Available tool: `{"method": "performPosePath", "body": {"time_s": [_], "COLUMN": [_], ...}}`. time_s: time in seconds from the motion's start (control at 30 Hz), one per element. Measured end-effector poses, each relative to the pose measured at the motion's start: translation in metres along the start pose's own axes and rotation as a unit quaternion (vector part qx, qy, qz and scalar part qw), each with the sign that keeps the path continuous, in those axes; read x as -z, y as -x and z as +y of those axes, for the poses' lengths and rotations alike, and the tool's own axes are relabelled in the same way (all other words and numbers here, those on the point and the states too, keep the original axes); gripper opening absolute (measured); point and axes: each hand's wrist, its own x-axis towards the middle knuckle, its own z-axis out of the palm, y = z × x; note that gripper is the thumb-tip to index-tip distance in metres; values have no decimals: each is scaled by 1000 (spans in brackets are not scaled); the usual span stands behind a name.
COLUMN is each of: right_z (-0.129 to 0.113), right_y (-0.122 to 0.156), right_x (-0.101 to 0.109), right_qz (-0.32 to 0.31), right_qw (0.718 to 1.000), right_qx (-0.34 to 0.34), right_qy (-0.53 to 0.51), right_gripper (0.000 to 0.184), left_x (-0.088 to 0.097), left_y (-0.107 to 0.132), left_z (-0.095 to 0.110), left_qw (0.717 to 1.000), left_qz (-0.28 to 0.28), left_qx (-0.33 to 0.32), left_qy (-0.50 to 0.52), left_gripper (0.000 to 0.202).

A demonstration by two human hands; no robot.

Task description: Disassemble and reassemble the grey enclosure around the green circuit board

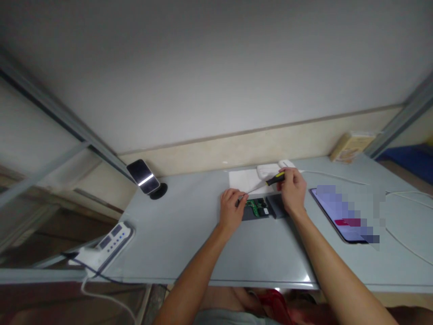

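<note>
My right hand (293, 189) is closed round the black and yellow handle of a screwdriver (275, 178). Its thin shaft slants down to the left, and the tip ends by the fingers of my left hand (232, 208). Those fingers are bent over the left end of an opened dark device, whose green circuit board (256, 208) is exposed. Exactly what the tip touches is hidden by the fingers. Beside the board, a dark grey flat piece (276, 206) lies partly under my right hand. White paper (244, 179) is spread just behind the device.
A large phone (338, 216) lies at the right near white cables (409, 250). At the left are a phone on a stand (143, 176) and a white power strip (113, 243) at the table's edge. A yellowish box (352, 146) stands at the back right against the wall.
</note>
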Motion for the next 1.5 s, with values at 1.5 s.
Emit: {"method": "performPosePath", "body": {"time_s": [1.5], "right_z": [0], "right_y": [16], "right_x": [-6], "right_qz": [-143], "right_qw": [982], "right_qx": [99], "right_qy": [74], "right_gripper": [33], "left_x": [6], "left_y": [-8], "left_z": [-5], "left_qw": [993], "left_qz": [-75], "left_qx": [90], "left_qy": [-24], "left_gripper": [42]}}
